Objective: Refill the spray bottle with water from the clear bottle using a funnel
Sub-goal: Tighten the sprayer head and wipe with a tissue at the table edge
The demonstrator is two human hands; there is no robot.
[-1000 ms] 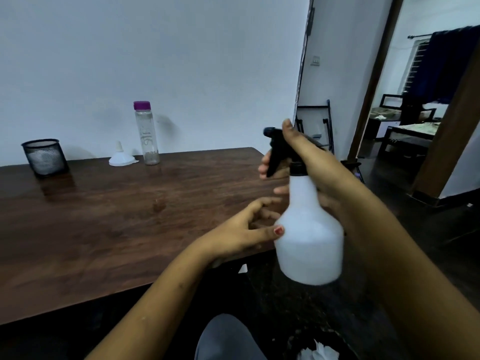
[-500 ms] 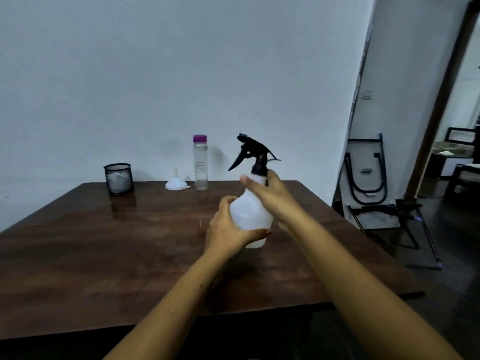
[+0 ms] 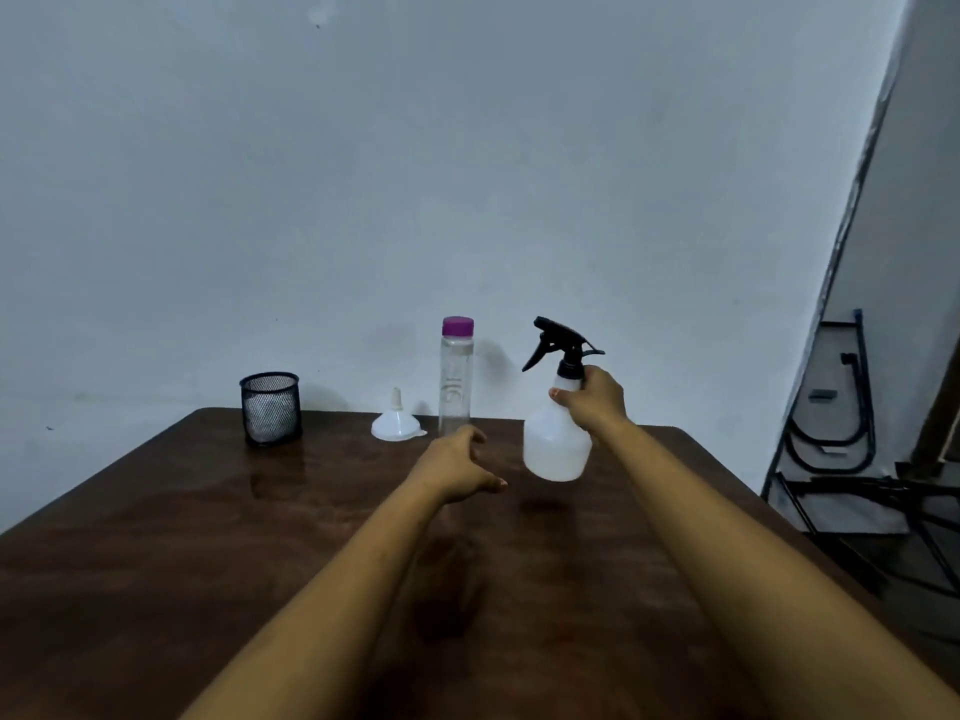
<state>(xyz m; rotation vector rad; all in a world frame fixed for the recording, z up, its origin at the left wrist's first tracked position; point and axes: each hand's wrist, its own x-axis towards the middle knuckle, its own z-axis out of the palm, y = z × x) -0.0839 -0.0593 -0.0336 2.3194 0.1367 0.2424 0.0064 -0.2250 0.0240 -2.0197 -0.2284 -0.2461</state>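
Right now, line by line:

Right hand point(image 3: 595, 402): closed around the neck of the spray bottle point(image 3: 557, 444), right of centre in the frame, fingers wrapped just under the black collar.

Spray bottle: white, translucent body with a black trigger head point(image 3: 561, 343) screwed on; held clear of the desk point(image 3: 156, 537), a dark shadow lying on the wood beneath it; tilted a little, the nozzle pointing toward the left of the frame.

Left hand point(image 3: 457, 465): open and holding nothing, fingers loosely curled, thumb out to the right; it sits at frame centre, just left of the spray bottle and apart from it (whether it rests on the wood or hovers above it, I cannot tell).

Clear bottle point(image 3: 456, 379): upright at the far edge of the desk, against the wall, purple cap point(image 3: 457, 326) on; just above the left hand in the frame.

Funnel point(image 3: 397, 423): white, standing wide mouth down with the spout up, just left of the clear bottle.

Mesh cup point(image 3: 270, 407): black wire, something pale inside, at the far left of the row, well apart from the funnel.

Desk: dark brown wood, glossy, filling the lower half of the frame.

Right edge of frame: black metal folding frames point(image 3: 831, 407) leaning against the wall.
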